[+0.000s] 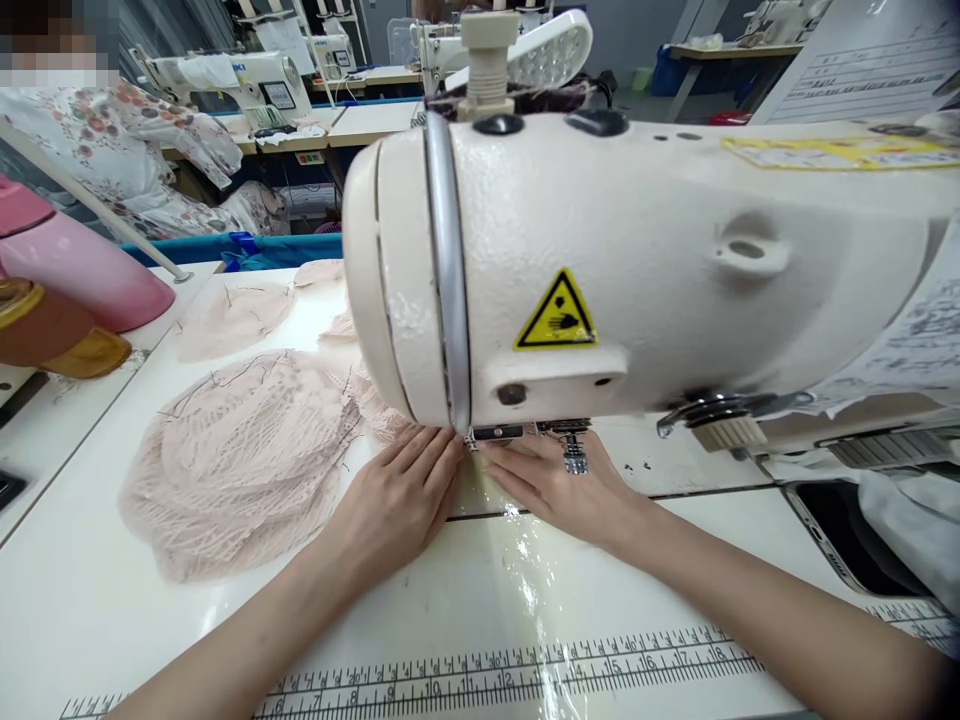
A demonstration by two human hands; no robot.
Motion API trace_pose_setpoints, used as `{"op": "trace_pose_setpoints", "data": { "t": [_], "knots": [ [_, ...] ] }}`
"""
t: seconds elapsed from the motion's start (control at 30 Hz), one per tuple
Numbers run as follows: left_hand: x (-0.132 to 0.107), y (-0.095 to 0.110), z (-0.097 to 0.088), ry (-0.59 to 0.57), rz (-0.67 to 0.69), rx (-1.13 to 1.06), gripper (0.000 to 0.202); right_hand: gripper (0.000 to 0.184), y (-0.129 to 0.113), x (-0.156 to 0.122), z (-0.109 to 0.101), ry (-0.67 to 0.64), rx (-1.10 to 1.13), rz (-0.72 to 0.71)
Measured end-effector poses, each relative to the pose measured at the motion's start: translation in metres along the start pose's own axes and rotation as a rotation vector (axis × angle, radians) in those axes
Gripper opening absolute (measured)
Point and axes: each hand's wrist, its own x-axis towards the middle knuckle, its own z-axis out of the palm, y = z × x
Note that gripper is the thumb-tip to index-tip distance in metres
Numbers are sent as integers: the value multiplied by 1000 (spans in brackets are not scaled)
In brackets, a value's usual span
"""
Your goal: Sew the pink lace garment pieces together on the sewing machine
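Note:
A cream sewing machine head (pixel 637 260) fills the upper middle of the view. My left hand (pixel 397 495) lies flat on the white table just under the machine's left end, fingers stretched toward the needle area. My right hand (pixel 559 490) lies flat beside it, fingers pointing in under the presser foot (pixel 574 455). Both hands press down near the needle; what lies under the fingertips is hidden by the machine. A pile of pale pink lace pieces (pixel 240 460) rests to the left of my left hand, touching the machine's base.
More pink pieces (pixel 232 315) lie further back. A pink bottle (pixel 82 270) lies at far left. A ruler strip (pixel 510 675) runs along the table's front edge. A phone (pixel 847 545) sits at right. A person in floral clothing (pixel 127 150) sits behind, near other sewing machines.

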Motion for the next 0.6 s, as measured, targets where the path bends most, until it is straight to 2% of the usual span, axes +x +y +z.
{"op": "trace_pose_setpoints", "data": {
  "t": [0.13,0.23,0.43,0.6],
  "knots": [
    [4,-1,-2,-64,-48,-53,33,39,-6,-5,10,-29,-3,70],
    [6,-1,-3,-56,-50,-67,33,40,-5,-9,15,-69,53,115],
    [6,-4,-2,-69,-48,-105,32,45,-5,-7,9,-143,142,137],
    [5,-3,-2,-88,-80,-113,31,44,-6,-5,8,-141,143,119]
  ]
}}
